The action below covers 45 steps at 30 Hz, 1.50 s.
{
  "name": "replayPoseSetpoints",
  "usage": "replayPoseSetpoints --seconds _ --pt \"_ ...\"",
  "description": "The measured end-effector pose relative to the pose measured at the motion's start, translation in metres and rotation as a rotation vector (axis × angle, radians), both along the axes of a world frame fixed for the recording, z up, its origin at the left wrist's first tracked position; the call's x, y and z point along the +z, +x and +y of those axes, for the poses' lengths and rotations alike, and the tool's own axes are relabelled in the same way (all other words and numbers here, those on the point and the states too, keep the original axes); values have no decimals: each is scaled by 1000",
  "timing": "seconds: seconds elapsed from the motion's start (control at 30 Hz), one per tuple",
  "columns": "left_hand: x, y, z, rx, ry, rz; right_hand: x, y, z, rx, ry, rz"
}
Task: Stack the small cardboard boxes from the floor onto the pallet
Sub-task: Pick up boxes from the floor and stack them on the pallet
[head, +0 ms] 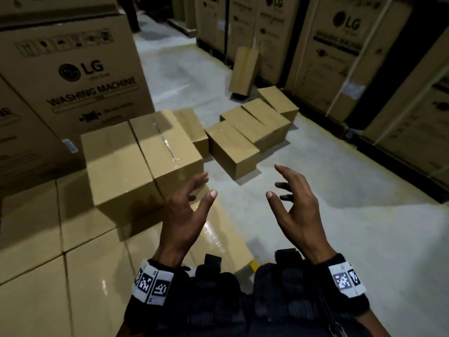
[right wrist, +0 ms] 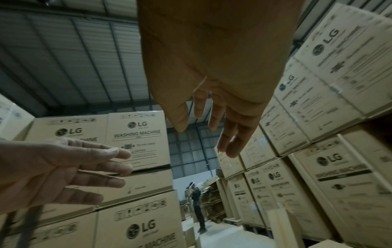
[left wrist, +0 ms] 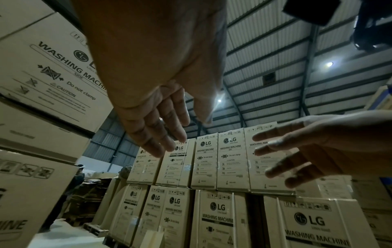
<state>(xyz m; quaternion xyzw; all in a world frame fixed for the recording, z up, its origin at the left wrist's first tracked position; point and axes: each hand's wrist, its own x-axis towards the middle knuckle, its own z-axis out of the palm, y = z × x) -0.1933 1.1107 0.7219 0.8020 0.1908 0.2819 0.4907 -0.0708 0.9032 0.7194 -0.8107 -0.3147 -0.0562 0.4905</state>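
Both our left hand (head: 188, 212) and right hand (head: 295, 207) hover spread and empty; we should clasp the nearest floor box (head: 232, 150) by opposite sides, beyond the stack's (head: 73, 239) corner.

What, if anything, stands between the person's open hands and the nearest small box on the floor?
Nothing visible does. The left hand and right hand hang open and empty above bare grey floor, and the nearest floor box lies just beyond them with its near side exposed. The stacked boxes sit off to the left.
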Motion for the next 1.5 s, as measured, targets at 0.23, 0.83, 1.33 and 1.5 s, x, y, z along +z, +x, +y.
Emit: replayPoseSetpoints --seconds 0.23,0.83,1.33,1.5 --pt "-17 97 -95 -31 -96 -32 -10 73 -100 -80 -14 46" --pt "-7 389 -172 -300 -32 -97 10 324 -198 -265 3 -10" --pt "7 650 -163 -305 73 -22 5 592 -198 -252 93 118" --pt "-4 740 -168 -221 82 17 -12 699 -196 -166 110 165"
